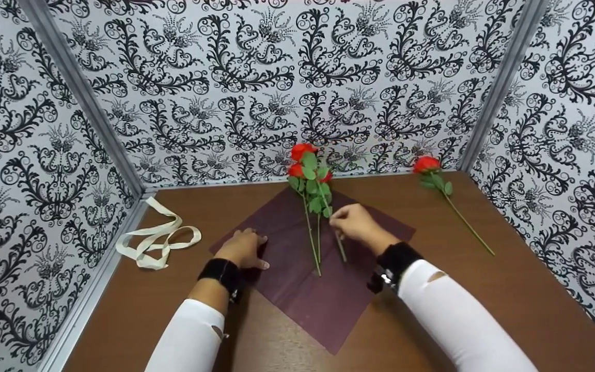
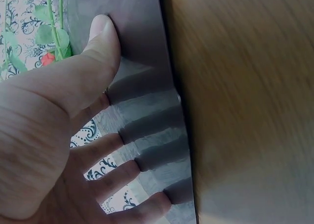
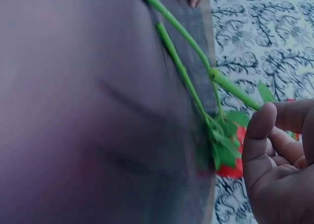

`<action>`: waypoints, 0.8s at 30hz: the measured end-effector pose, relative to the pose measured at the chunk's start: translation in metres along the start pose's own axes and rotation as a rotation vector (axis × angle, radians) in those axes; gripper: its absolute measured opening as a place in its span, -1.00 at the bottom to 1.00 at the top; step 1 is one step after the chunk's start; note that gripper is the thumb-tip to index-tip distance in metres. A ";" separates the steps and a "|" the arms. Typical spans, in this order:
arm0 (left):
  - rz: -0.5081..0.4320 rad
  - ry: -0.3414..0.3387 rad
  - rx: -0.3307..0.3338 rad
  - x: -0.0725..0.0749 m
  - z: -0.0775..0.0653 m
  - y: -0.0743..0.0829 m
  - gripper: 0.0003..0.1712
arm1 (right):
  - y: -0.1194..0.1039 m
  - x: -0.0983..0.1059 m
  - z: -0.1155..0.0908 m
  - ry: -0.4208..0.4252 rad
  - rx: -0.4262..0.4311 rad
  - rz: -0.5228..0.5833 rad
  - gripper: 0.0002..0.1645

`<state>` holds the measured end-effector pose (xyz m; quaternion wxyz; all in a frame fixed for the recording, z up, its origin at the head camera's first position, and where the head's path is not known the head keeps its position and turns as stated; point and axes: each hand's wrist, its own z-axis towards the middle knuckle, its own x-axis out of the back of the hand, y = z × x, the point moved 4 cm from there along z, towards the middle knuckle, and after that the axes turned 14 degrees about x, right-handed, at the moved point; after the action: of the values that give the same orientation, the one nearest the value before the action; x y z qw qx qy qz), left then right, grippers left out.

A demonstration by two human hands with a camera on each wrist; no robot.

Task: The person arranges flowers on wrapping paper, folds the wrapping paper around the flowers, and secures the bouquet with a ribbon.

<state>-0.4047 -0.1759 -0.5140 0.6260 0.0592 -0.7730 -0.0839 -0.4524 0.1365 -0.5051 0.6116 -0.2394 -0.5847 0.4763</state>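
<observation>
Right hand [image 1: 354, 223], pinch-tight on 1 rose stem [image 3: 235, 89]; splay-fingered left hand [image 1: 240, 249] on purple sheet [image 1: 292, 289]

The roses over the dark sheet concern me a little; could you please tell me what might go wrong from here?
The right hand pinches one stem close beside two other stems and might nudge them askew. The overlapping leaves could snag. The left hand rests on the dark sheet near one corner; if it slides, the sheet might shift or crease.
</observation>
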 end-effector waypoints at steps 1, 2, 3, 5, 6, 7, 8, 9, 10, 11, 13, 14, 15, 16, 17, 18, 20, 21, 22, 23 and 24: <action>0.001 -0.006 0.006 0.000 0.000 0.001 -0.06 | 0.000 -0.005 0.002 0.000 -0.006 0.011 -0.81; 0.001 -0.010 0.010 0.000 0.000 0.001 -0.06 | -0.001 -0.009 0.004 -0.001 -0.014 0.023 -0.80; 0.000 -0.013 0.015 0.000 0.000 0.002 -0.06 | 0.000 -0.013 0.005 -0.002 -0.019 0.032 -0.80; 0.002 -0.020 0.027 0.000 0.001 0.003 -0.06 | 0.001 -0.019 0.008 -0.002 -0.035 0.039 -0.80; 0.004 -0.022 0.030 0.000 0.001 0.004 -0.06 | 0.002 -0.022 0.009 -0.004 -0.041 0.038 -0.80; 0.005 -0.023 0.032 0.000 0.001 0.004 -0.06 | 0.003 -0.025 0.011 -0.005 -0.048 0.037 -0.80; 0.005 -0.022 0.031 0.000 0.001 0.004 -0.06 | 0.004 -0.027 0.012 -0.005 -0.053 0.033 -0.81; 0.007 -0.021 0.030 0.000 0.001 0.004 -0.06 | 0.006 -0.029 0.013 -0.004 -0.061 0.030 -0.82; 0.011 -0.021 0.029 0.000 0.002 0.004 -0.06 | 0.008 -0.031 0.014 -0.003 -0.069 0.027 -0.84; 0.013 -0.021 0.028 0.000 0.002 0.003 -0.06 | 0.010 -0.033 0.015 -0.002 -0.075 0.026 -0.85; 0.014 -0.019 0.024 0.000 0.003 0.002 -0.06 | 0.013 -0.037 0.018 0.001 -0.091 0.027 -0.88; 0.014 -0.017 0.024 0.000 0.004 0.002 -0.06 | 0.015 -0.040 0.019 0.003 -0.102 0.030 -0.89; 0.016 -0.016 0.025 0.000 0.004 0.001 -0.06 | 0.017 -0.042 0.020 0.006 -0.112 0.037 -0.89; 0.016 -0.014 0.026 0.000 0.004 0.001 -0.07 | 0.018 -0.044 0.021 0.006 -0.121 0.041 -0.89; 0.014 -0.012 0.026 0.000 0.004 0.001 -0.07 | 0.020 -0.046 0.022 0.006 -0.130 0.042 -0.87; 0.012 -0.011 0.026 0.000 0.004 0.001 -0.07 | 0.021 -0.048 0.023 0.005 -0.137 0.038 -0.85; 0.011 -0.010 0.024 0.000 0.004 0.001 -0.07 | 0.022 -0.050 0.025 -0.001 -0.146 0.025 -0.81; 0.011 -0.010 0.023 0.000 0.004 0.001 -0.07 | 0.023 -0.051 0.025 -0.007 -0.146 0.010 -0.80; 0.010 -0.009 0.020 0.000 0.004 0.002 -0.06 | 0.023 -0.051 0.026 -0.014 -0.147 -0.009 -0.80; 0.009 -0.008 0.017 0.000 0.003 0.002 -0.06 | 0.024 -0.051 0.026 -0.019 -0.146 -0.028 -0.79; 0.010 -0.008 0.014 0.000 0.003 0.002 -0.06 | 0.024 -0.051 0.026 -0.026 -0.144 -0.044 -0.78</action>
<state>-0.4080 -0.1736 -0.5138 0.6228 0.0595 -0.7764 -0.0755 -0.4771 0.0962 -0.5454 0.5954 -0.2640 -0.6303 0.4225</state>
